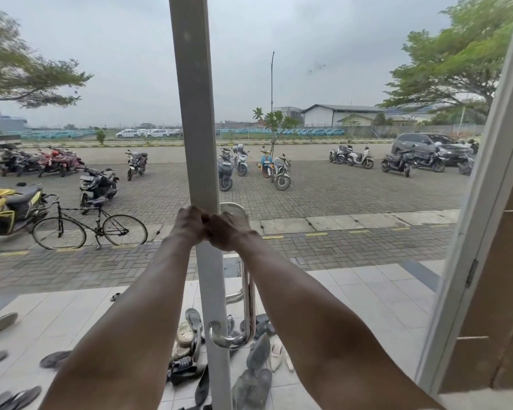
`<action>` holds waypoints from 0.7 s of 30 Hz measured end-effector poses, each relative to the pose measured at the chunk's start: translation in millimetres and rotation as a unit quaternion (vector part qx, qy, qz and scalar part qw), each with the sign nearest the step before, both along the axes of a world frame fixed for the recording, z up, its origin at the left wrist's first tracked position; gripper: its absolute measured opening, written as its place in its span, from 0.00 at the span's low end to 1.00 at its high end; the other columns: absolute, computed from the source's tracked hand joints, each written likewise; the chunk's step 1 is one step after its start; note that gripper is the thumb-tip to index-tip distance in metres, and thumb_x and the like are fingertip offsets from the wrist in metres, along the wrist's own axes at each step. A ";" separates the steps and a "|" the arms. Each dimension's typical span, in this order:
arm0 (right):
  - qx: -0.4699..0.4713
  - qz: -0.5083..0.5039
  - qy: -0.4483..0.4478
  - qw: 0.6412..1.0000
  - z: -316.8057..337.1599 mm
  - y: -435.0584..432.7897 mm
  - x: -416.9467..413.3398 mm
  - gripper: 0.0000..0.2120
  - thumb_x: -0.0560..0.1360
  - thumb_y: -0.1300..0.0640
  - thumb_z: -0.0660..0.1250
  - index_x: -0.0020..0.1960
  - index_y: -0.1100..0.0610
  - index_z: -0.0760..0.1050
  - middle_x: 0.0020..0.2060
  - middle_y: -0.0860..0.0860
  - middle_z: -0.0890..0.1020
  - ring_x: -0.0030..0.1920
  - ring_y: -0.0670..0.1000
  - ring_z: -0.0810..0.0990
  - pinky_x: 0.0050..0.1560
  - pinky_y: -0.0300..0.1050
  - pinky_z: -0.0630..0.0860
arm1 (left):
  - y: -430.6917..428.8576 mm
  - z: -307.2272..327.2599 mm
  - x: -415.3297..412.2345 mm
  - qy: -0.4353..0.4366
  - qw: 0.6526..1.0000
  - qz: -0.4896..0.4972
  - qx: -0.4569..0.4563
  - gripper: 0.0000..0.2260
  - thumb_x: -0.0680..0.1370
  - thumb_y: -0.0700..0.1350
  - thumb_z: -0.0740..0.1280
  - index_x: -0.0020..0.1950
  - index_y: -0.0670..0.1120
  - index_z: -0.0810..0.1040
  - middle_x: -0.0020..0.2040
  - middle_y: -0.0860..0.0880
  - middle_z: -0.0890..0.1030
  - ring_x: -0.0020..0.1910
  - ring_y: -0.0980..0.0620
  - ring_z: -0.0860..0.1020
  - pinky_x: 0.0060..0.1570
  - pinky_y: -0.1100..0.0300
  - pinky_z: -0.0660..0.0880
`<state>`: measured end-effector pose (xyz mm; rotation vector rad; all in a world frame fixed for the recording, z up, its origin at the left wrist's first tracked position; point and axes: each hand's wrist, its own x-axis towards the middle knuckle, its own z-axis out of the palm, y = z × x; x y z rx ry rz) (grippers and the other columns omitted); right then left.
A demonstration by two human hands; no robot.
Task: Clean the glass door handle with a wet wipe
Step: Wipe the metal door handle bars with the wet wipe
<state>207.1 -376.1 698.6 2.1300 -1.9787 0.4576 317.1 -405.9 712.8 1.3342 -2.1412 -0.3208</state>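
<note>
Door handle (248, 291): a polished steel pull on the white door frame (197, 128), its top covered by both hands.

Left hand (190, 221) and right hand (228, 227) meet knuckle to knuckle at the handle's upper bend, fingers curled shut; whether they grip the bar, a wet wipe or both I cannot tell, as no wipe shows. Both forearms reach straight forward, wrists level. Judged from here, the step goes best by wrapping the wipe fully round the tube and drawing it down toward the lower bend with steady pressure.
</note>
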 end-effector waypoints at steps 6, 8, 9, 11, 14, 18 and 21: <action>-0.006 0.005 -0.012 1.000 -8.7 11.4 -8.1 0.10 0.79 0.56 0.64 0.58 0.57 0.79 0.50 0.62 0.84 0.53 0.62 0.83 0.53 0.55 0.74 | -0.4 2.1 -4.5 0.028 1.000 0.005 0.009 0.07 0.72 0.38 0.72 0.48 0.43 0.88 0.43 0.43 0.86 0.45 0.49 0.81 0.44 0.65 0.73; -0.004 0.000 -0.013 1.000 -7.8 14.8 -16.4 0.12 0.79 0.53 0.65 0.57 0.58 0.79 0.52 0.61 0.84 0.55 0.61 0.82 0.53 0.52 0.74 | -0.4 3.9 -4.2 0.038 0.999 0.008 0.022 0.07 0.70 0.40 0.75 0.47 0.44 0.88 0.41 0.45 0.84 0.49 0.48 0.82 0.46 0.65 0.73; -0.005 -0.002 -0.013 1.000 -7.1 17.0 -19.9 0.13 0.79 0.51 0.66 0.57 0.59 0.79 0.53 0.61 0.84 0.56 0.61 0.82 0.53 0.51 0.74 | -0.2 4.6 -3.6 0.040 0.999 0.006 0.031 0.08 0.70 0.42 0.76 0.47 0.44 0.88 0.41 0.46 0.83 0.48 0.48 0.82 0.46 0.65 0.73; -0.008 -0.007 -0.005 1.000 -4.8 20.1 -22.5 0.15 0.79 0.49 0.67 0.58 0.59 0.79 0.54 0.61 0.84 0.56 0.61 0.81 0.52 0.50 0.73 | 0.6 5.6 -2.2 0.035 0.998 0.003 0.046 0.10 0.68 0.44 0.79 0.48 0.44 0.87 0.41 0.46 0.83 0.45 0.49 0.81 0.45 0.65 0.73; -0.020 -0.014 0.031 0.999 1.6 18.8 -15.9 0.16 0.78 0.47 0.67 0.56 0.59 0.81 0.52 0.60 0.84 0.55 0.60 0.82 0.53 0.50 0.78 | 1.3 3.7 -1.2 0.037 0.998 0.009 0.048 0.08 0.69 0.43 0.77 0.48 0.45 0.87 0.39 0.47 0.83 0.39 0.51 0.79 0.40 0.64 0.71; -0.032 0.001 0.035 0.999 1.4 10.2 3.3 0.11 0.80 0.54 0.65 0.56 0.58 0.80 0.51 0.59 0.85 0.52 0.60 0.84 0.45 0.47 0.71 | -1.5 0.9 -3.1 0.031 0.998 0.038 0.038 0.06 0.74 0.37 0.69 0.44 0.42 0.86 0.33 0.46 0.79 0.35 0.50 0.77 0.32 0.64 0.69; -0.036 0.004 0.017 0.999 -4.0 7.8 8.8 0.09 0.80 0.58 0.65 0.57 0.59 0.79 0.49 0.59 0.85 0.51 0.61 0.84 0.49 0.50 0.74 | -5.5 1.1 -4.7 0.029 0.998 0.041 0.045 0.07 0.74 0.34 0.68 0.45 0.42 0.86 0.37 0.43 0.82 0.38 0.48 0.79 0.34 0.64 0.70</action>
